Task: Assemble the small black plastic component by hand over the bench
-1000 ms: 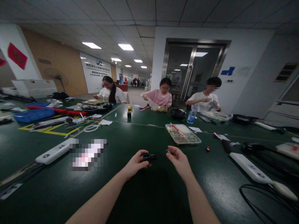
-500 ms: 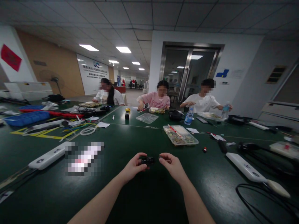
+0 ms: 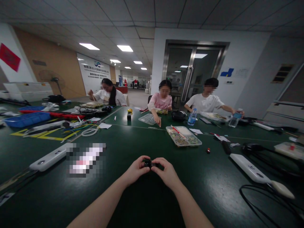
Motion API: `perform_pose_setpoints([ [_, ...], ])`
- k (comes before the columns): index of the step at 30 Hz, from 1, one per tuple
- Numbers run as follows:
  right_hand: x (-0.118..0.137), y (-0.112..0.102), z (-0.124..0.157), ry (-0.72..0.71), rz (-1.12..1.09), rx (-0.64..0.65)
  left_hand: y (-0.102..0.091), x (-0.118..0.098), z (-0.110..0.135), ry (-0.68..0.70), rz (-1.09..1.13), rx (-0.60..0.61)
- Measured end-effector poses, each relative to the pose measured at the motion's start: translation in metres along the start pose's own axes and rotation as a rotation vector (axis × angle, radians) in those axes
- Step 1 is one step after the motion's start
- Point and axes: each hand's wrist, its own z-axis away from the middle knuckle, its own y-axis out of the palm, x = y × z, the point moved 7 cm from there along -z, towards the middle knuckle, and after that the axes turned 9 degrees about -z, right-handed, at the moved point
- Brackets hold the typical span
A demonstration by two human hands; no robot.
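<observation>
My left hand (image 3: 137,169) and my right hand (image 3: 166,172) meet just above the dark green table (image 3: 147,202), in front of me. Both pinch a small black part (image 3: 148,163) between their fingertips. The left fingers curl round its left end and the right thumb and fingers press on its right end. What the part is I cannot make out.
A clear compartment tray (image 3: 183,136) of small parts lies beyond my hands, a small red piece (image 3: 208,150) to its right. White bars (image 3: 249,167) (image 3: 48,157) lie on either side, black cables (image 3: 266,202) at right. Three people sit at the far side; one reaches onto the table (image 3: 157,120).
My right hand has moved left and closed onto the black part that my left hand held alone. Across the table, one person stretched an arm forward and another put a bottle down.
</observation>
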Motion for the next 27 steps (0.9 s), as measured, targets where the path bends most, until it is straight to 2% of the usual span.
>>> perform_pose_setpoints([
  [4,-0.0001,0.0009,0.0007,0.0,-0.006,0.02,0.0006,0.0045,-0.0005,0.003,-0.011,0.013],
  [10,0.0013,-0.0036,-0.0002,-0.032,-0.075,-0.047,0.0,0.0028,-0.0013,0.009,0.026,0.024],
  [18,0.0009,0.0032,0.0015,0.003,-0.051,0.038,-0.0008,0.0046,-0.0005,0.036,-0.006,0.031],
  [27,0.0062,-0.0013,0.0024,0.014,-0.06,0.05,-0.0004,0.0046,0.0004,0.005,0.005,0.02],
])
